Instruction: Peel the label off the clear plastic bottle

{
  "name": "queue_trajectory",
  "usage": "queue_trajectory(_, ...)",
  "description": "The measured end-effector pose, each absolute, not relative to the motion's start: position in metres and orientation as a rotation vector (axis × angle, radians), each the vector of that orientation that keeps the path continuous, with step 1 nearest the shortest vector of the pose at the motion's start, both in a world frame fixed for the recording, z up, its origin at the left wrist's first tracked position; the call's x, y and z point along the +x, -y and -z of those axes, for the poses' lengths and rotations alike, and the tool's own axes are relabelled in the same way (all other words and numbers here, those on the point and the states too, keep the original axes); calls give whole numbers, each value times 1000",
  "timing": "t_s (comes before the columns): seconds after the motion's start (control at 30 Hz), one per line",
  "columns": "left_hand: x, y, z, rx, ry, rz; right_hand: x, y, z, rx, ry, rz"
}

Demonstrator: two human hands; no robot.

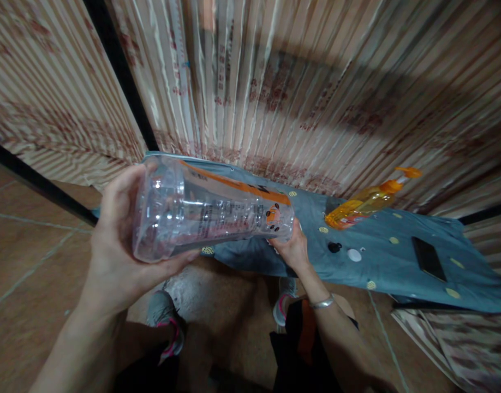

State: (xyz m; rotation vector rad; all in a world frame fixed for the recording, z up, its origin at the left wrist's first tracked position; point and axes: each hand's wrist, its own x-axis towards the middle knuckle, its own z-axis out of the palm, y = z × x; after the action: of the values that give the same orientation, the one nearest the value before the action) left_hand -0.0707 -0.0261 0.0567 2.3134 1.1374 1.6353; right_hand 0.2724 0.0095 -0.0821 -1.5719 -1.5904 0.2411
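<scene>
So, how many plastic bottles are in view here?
2. A clear plastic bottle lies sideways between the left hand and the right hand; an orange pump bottle lies on the blue-grey cloth.

A bottle point(212, 210) lies sideways at centre left of the frame, between 2 hands: the left hand point(119, 240) at its base, the right hand point(293, 248) at its neck end. Behind it a cloth point(398, 256) spreads to the right edge. On the cloth, a pump bottle point(365, 204) lies upper right, 2 caps point(344, 251) below it, a phone point(428, 258) further right.
</scene>
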Motion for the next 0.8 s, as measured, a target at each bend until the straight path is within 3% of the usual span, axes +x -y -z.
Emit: queue_trajectory(0.8, -62, 29, -63, 2260, -1138, -1709, 271, -9, 80, -1572, 1593, -263)
